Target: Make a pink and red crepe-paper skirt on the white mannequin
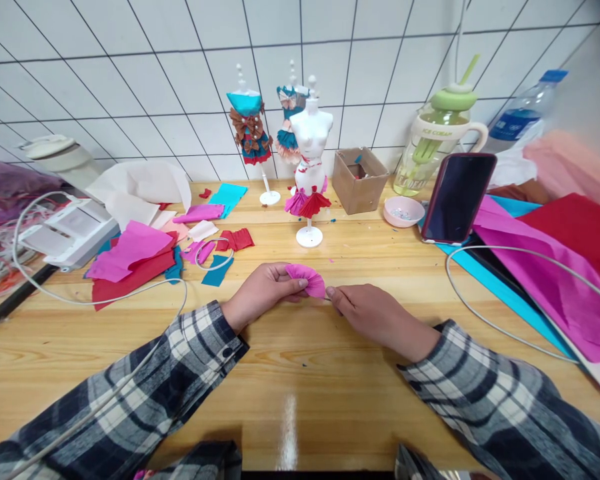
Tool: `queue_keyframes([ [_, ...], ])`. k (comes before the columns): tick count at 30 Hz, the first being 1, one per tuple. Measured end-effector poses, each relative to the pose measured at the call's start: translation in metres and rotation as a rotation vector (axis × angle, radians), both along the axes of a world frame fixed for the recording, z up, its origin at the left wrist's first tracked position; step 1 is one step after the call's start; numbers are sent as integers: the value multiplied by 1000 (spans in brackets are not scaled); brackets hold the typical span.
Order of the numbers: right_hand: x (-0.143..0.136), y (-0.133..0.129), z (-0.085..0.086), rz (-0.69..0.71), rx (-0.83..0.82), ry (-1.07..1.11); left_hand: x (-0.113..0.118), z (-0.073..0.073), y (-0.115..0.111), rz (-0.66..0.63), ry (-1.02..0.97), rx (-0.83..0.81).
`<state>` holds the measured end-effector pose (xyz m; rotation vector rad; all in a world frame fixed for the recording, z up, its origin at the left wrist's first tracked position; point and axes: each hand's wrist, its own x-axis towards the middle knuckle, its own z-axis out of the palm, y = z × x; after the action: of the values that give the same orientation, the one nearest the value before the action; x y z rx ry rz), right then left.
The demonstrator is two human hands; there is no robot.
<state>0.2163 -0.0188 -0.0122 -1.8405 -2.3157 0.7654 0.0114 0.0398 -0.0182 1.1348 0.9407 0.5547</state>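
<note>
My left hand (pixel 273 288) pinches a piece of pink crepe paper (pixel 310 277) gathered into a fan shape. At the fan's lower right edge is my right hand (pixel 365 310), its fingers closed round a thin, dark tool whose kind I cannot make out; most of it is hidden by the fingers. Just beyond the hands stands a small white mannequin (pixel 311 137) on a round base, with pink and red pleated paper pieces (pixel 314 203) round its lower part. Two more mannequins behind it wear paper dresses: one turquoise, brown and red (pixel 253 127), the other teal and peach (pixel 286 137).
Paper scraps (pixel 135 253) lie at the left beside a white device (pixel 73 230) and a looping cable (pixel 180 293). Along the back are a cardboard box (pixel 360 190), a pink bowl (pixel 403 215), a phone (pixel 457 200) and a drink jug (pixel 430 143). Coloured sheets (pixel 540 260) cover the right side.
</note>
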Motion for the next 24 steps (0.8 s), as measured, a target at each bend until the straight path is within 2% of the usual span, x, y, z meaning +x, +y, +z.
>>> queue_keyframes([
  [4,0,1,0,2,-15,-4,0,-1,0,-54,-20,5],
  [13,-1,2,4,27,-55,-55,-1,-1,1,-90,-32,16],
  [24,-1,2,3,26,-33,-71,0,-2,1,-68,-29,12],
])
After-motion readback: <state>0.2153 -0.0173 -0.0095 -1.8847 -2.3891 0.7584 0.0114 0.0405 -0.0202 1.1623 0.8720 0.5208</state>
